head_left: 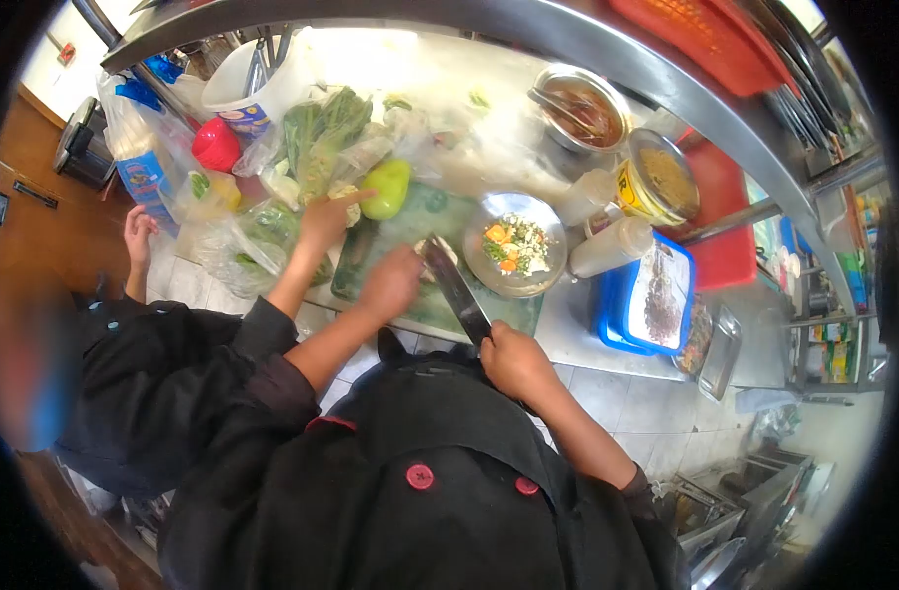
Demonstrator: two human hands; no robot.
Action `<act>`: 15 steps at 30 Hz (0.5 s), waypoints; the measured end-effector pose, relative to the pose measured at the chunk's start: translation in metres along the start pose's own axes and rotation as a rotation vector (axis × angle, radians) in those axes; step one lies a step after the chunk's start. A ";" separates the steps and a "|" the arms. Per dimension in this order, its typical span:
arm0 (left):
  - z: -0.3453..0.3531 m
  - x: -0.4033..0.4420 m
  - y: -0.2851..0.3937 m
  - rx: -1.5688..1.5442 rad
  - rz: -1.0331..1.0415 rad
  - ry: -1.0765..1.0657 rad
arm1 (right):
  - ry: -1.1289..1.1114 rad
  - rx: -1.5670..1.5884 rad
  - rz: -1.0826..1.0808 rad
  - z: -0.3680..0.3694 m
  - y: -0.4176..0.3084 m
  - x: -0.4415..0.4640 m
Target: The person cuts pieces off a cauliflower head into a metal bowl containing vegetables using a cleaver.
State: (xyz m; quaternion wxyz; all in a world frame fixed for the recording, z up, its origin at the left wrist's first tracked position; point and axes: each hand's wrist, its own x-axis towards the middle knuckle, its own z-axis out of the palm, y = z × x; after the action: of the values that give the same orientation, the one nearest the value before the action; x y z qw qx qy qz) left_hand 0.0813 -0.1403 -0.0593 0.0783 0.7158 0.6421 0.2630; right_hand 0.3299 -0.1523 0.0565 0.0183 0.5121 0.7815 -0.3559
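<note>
My right hand (516, 362) is wrapped round the handle of a large knife (456, 292), whose blade points up and left over the green cutting board (386, 251). Beside the blade tip, my left hand (391, 283) has its fingers closed next to a pale piece of food (440, 258); whether it grips the piece is blurred. A steel bowl (516, 285) with chopped greens, white bits and orange pieces sits at the board's right. At the board's upper left lies a green pepper (386, 189), with a co-worker's hand (324, 224) pointing beside it.
A co-worker (145, 393) stands close at my left. Leafy vegetables (322, 138) and plastic bags lie at the back left. To the right are squeeze bottles (612, 246), a yellow tub (659, 177), a blue-rimmed container (658, 295) and a sauce bowl (622, 98). A metal shelf bar arches above.
</note>
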 end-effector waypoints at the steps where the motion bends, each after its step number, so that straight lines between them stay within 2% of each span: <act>1: 0.002 -0.002 -0.002 0.023 -0.003 0.008 | -0.021 -0.008 0.009 -0.001 -0.005 0.000; 9: 0.000 -0.006 0.002 -0.072 0.003 0.010 | -0.087 -0.094 -0.046 -0.018 -0.011 -0.005; 14: 0.009 -0.011 0.009 -0.085 -0.076 0.011 | -0.121 -0.155 0.003 -0.018 -0.014 -0.003; 15: 0.011 -0.012 0.008 -0.089 -0.049 0.066 | -0.136 -0.165 0.000 -0.014 -0.012 -0.002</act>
State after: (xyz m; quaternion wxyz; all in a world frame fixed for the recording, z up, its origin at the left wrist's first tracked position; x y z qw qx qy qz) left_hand 0.0932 -0.1501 -0.0684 0.0953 0.6868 0.6492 0.3127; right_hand 0.3256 -0.1490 0.0742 0.1133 0.4836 0.8052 -0.3241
